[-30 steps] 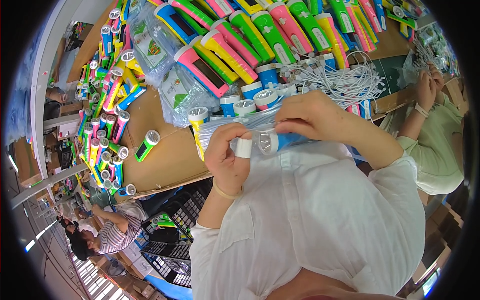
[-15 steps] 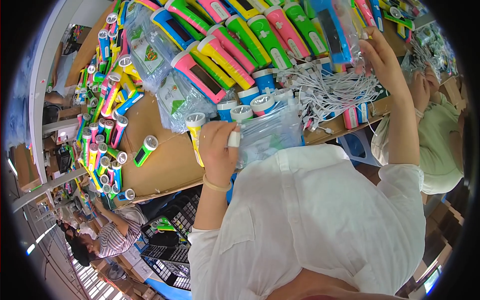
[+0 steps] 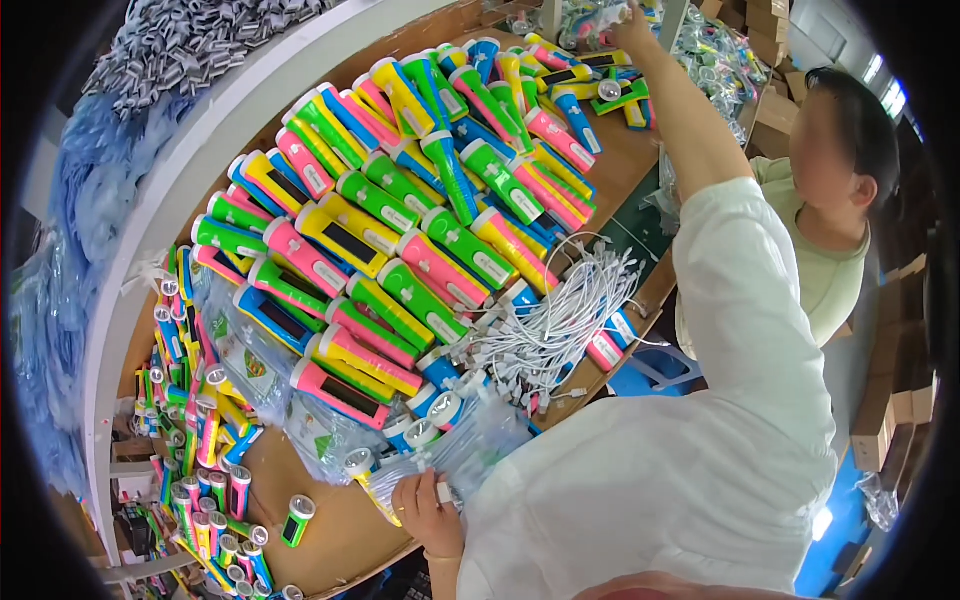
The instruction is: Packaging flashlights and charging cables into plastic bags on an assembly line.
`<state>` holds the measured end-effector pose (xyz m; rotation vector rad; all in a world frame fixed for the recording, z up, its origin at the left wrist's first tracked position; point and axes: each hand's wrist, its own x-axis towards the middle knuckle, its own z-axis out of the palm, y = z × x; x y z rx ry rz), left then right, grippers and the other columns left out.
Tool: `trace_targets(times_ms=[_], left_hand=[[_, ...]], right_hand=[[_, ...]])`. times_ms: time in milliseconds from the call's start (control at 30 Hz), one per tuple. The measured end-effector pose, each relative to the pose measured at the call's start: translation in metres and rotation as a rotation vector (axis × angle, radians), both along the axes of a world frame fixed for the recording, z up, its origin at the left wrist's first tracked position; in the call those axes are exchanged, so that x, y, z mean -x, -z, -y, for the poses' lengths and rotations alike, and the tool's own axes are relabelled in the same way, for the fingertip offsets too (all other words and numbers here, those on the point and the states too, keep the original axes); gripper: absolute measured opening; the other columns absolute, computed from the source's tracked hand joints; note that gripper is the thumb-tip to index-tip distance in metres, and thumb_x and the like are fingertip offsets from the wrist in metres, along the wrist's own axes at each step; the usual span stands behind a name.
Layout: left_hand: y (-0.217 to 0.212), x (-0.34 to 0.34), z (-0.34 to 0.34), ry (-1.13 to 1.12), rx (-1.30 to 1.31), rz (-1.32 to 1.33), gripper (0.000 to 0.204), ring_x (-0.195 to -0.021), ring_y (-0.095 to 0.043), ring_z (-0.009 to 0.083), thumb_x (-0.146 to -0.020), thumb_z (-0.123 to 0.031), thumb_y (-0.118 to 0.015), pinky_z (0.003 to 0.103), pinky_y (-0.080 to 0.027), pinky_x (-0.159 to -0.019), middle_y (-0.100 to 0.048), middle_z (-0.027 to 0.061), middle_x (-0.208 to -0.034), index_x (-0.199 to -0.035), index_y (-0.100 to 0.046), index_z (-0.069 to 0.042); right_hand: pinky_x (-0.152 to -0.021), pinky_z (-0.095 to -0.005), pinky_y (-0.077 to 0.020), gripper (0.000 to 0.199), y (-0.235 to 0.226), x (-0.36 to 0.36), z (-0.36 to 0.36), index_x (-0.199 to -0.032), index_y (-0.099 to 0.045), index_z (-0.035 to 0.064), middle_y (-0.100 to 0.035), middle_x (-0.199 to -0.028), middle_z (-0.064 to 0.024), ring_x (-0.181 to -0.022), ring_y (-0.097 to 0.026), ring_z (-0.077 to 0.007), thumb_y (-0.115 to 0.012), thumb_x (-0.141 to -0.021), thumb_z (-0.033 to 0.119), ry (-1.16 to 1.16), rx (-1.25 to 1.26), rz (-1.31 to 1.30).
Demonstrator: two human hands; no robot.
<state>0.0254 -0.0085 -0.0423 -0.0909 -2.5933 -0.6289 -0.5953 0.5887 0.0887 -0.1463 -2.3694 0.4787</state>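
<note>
Clear bags (image 3: 470,450), a sheaf of them, sit right under the left hand (image 3: 425,510), whose fingers curl down over the near end and press it to the brown table (image 3: 330,520). A small white piece shows between those fingers, too small to say what it is. Just left of the fingertips stands a loose green torch (image 3: 297,520) on its own, and just above them lies a torch with its silver lens up (image 3: 358,464).

Beyond the fingers, the big heap of torches (image 3: 400,240) fills the table: pink, yellow, green and blue bodies stacked in slanted rows. To the right of the fingers, past the bags, a tangle of white cables (image 3: 550,335) spreads over the table edge.

Now the right hand (image 3: 632,22): the arm stretches far up and away, and the hand is at the very top of the picture, closed around a torch in a clear bag (image 3: 598,20). The fingers wrap it, though how tightly I cannot tell at that distance. Below those fingers lie more scattered torches.

Off to the right, well apart from both hands, sits another person in a pale green top (image 3: 825,270). Along the far left edge, well away from the left fingers, a row of small torches (image 3: 195,440) stands upright.
</note>
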Motion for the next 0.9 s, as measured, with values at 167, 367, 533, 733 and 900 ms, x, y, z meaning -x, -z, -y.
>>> trace_targets(times_ms=[167,367,533,733,900], left_hand=[[0.0,-0.017,-0.009,-0.148,-0.031,0.057,0.025,-0.103,-0.057,0.0353,-0.08,-0.008,-0.08,0.046,-0.047,-0.091,-0.063,0.0137,-0.105,-0.1,-0.066,-0.001],[-0.01,-0.023,0.005,-0.145,-0.069,0.113,0.023,-0.1,-0.058,0.0361,-0.079,-0.006,-0.079,0.047,-0.048,-0.089,-0.062,0.0142,-0.102,-0.099,-0.068,-0.002],[0.005,-0.029,0.017,-0.129,-0.015,0.034,0.026,-0.096,-0.06,0.0352,-0.076,-0.001,-0.076,0.046,-0.048,-0.086,-0.063,0.0129,-0.102,-0.101,-0.068,-0.004],[0.003,-0.027,0.016,-0.202,-0.158,0.08,0.027,-0.094,-0.061,0.0318,-0.073,-0.003,-0.078,0.043,-0.048,-0.087,-0.065,0.01,-0.099,-0.097,-0.068,-0.005],[0.0,-0.032,0.019,-0.134,-0.224,0.062,0.023,-0.091,-0.064,0.0312,-0.074,0.0,-0.075,0.04,-0.052,-0.08,-0.068,0.0111,-0.098,-0.096,-0.068,-0.003]], right_hand=[[-0.098,-0.0421,-0.0513,0.072,0.018,-0.023,0.126,-0.15,-0.042,0.0133,-0.062,-0.134,-0.0234,-0.116,-0.065,-0.0362,-0.074,-0.087,0.021,-0.376,0.361,-0.314],[-0.087,-0.0315,-0.0536,0.052,0.055,-0.253,0.301,-0.147,-0.047,0.0087,-0.058,-0.134,-0.0081,-0.106,-0.064,-0.0152,-0.063,-0.097,0.007,-1.076,0.624,0.403],[-0.085,-0.0342,-0.0539,0.031,0.066,-0.382,0.384,-0.123,-0.066,0.0064,-0.067,-0.118,-0.009,-0.102,-0.065,-0.0211,-0.067,-0.092,0.004,-1.442,0.461,0.633],[-0.085,-0.0387,-0.0507,0.025,0.1,-0.466,0.438,-0.103,-0.068,0.0093,-0.066,-0.103,-0.0039,-0.101,-0.061,-0.0246,-0.076,-0.079,0.009,-1.801,0.092,0.453],[-0.079,-0.0342,-0.0468,0.014,0.118,-0.499,0.461,-0.09,-0.067,0.0118,-0.06,-0.092,-0.0006,-0.094,-0.058,-0.0198,-0.069,-0.076,0.014,-1.742,-0.142,0.22]])
